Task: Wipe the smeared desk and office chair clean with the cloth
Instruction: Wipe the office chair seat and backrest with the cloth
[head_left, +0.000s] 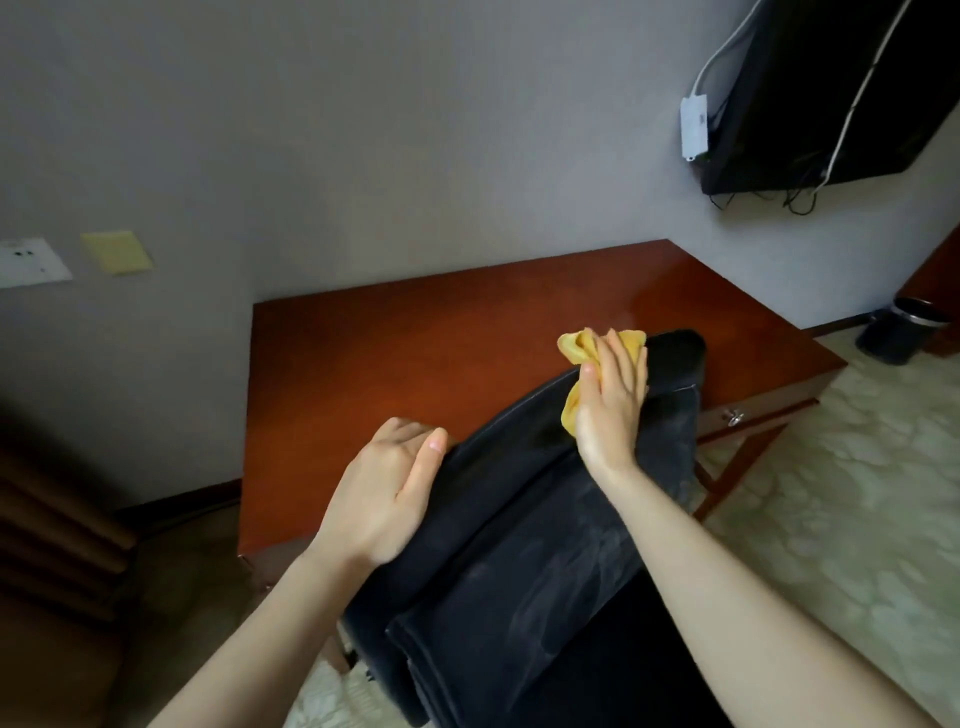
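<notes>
Overhead, as seen from the head camera, a black chair (519, 545) stands pushed against the front edge of a reddish-brown desk (389, 353), its backrest tilted across the middle of the view. The right hand (610, 400) lies flat on the upper rim of the backrest, fingers nearly straight and close together, pressing a yellow cloth (576, 348) against the rim; bunched folds of the cloth stick out past the fingertips and below the thumb. The left hand (387, 493) grips the same rim further to the left, thumb laid along the top and fingers curled over the far side, where they are partly hidden. Pale dusty streaks (597, 561) mark the near face of the backrest below the right wrist. A small metal knob (734, 415) shows on the desk front, right of the chair. A dark screen (831, 93) hangs on the wall at upper right, with a white box (695, 124) and cables beside it. A black bin (898, 332) stands on the patterned carpet (831, 493) past the desk's right end. Two wall plates, one white (31, 262) and one yellowish (117, 252), sit at far left.
</notes>
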